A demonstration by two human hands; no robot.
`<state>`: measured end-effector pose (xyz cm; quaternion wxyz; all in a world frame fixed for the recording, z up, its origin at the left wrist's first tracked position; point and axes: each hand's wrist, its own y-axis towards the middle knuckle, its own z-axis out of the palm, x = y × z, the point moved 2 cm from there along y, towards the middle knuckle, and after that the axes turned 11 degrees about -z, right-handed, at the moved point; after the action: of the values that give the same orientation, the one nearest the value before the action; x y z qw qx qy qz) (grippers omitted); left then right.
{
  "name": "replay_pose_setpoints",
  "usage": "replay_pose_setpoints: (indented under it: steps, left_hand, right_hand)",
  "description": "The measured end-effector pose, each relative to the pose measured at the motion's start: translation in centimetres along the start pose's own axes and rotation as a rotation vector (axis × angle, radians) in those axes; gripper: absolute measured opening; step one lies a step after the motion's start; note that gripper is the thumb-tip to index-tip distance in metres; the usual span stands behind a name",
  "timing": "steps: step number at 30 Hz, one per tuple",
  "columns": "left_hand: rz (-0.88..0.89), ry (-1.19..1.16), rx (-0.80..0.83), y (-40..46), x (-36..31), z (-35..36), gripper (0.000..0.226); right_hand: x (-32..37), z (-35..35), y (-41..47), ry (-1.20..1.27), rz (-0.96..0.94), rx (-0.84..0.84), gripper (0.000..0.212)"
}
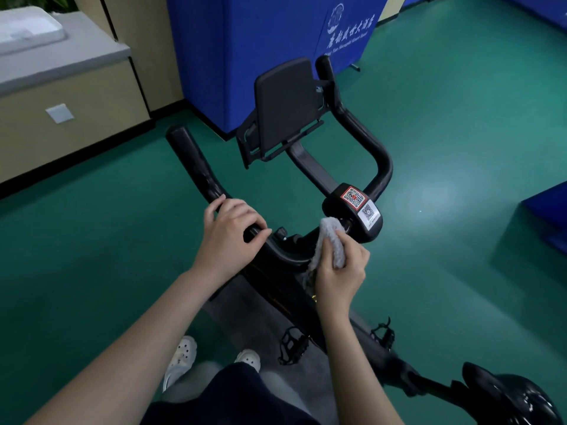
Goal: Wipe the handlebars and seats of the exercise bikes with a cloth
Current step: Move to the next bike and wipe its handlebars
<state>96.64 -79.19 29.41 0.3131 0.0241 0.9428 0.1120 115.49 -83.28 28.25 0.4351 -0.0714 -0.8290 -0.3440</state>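
A black exercise bike stands in front of me on the green floor. Its black handlebar point(196, 162) curves from the left horn round to the right horn. My left hand point(233, 233) grips the left part of the bar near the centre. My right hand point(339, 273) holds a pale grey fluffy cloth point(329, 240) against the middle of the bar, just below the hub with two QR stickers point(360, 204). The black seat point(515, 397) shows at the bottom right corner. A black tablet holder point(287, 102) stands above the bar.
A blue banner stand point(245, 56) is behind the bike. A beige counter point(61, 96) with a white tray runs along the left wall. Bike pedals point(293, 345) hang below the frame near my white shoes point(182, 357). A blue mat edge point(549, 210) lies at right.
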Motion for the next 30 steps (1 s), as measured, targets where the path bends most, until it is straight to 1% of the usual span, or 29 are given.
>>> replay_pose_setpoints:
  steps: [2, 6, 9, 13, 16, 19, 22, 24, 26, 30]
  left_hand:
    - [0.002, 0.000, -0.001, 0.1, 0.0, 0.1, 0.022]
    - [0.009, 0.006, 0.008, 0.0, 0.1, 0.0, 0.021]
    - [0.010, -0.001, 0.009, -0.1, 0.1, 0.0, 0.023]
    - [0.021, 0.008, 0.000, 0.0, 0.2, 0.2, 0.030]
    - [0.017, 0.010, 0.014, 0.1, 0.3, 0.1, 0.024]
    - [0.029, 0.016, 0.025, 0.0, 0.3, 0.0, 0.019]
    - [0.029, 0.009, 0.029, 0.0, 0.3, 0.0, 0.020]
    - [0.028, 0.011, 0.029, 0.0, 0.3, 0.0, 0.025]
    - [0.035, 0.020, 0.030, 0.0, 0.3, 0.0, 0.031]
    - [0.042, 0.021, 0.027, 0.0, 0.4, 0.0, 0.033]
  right_hand:
    - [-0.3, 0.0, 0.5, -0.004, -0.004, -0.022, 0.021]
    - [-1.7, 0.3, 1.9, -0.010, 0.131, -0.122, 0.016]
    - [-1.5, 0.7, 0.2, 0.014, 0.232, -0.175, 0.020]
    - [-0.5, 0.7, -1.9, 0.035, 0.253, -0.212, 0.025]
    - [-0.6, 0.4, -0.8, 0.058, 0.366, -0.322, 0.016]
    - [-1.1, -0.2, -0.9, 0.077, 0.460, -0.375, 0.015]
    - [-1.4, -0.5, -2.3, 0.115, 0.554, -0.379, 0.009]
    - [-1.8, -0.2, -2.4, 0.196, 0.656, -0.355, 0.008]
    - [-2.0, 0.3, -1.4, 0.321, 0.743, -0.318, 0.008]
    - [-1.4, 1.1, 0.1, 0.592, 0.810, -0.245, 0.016]
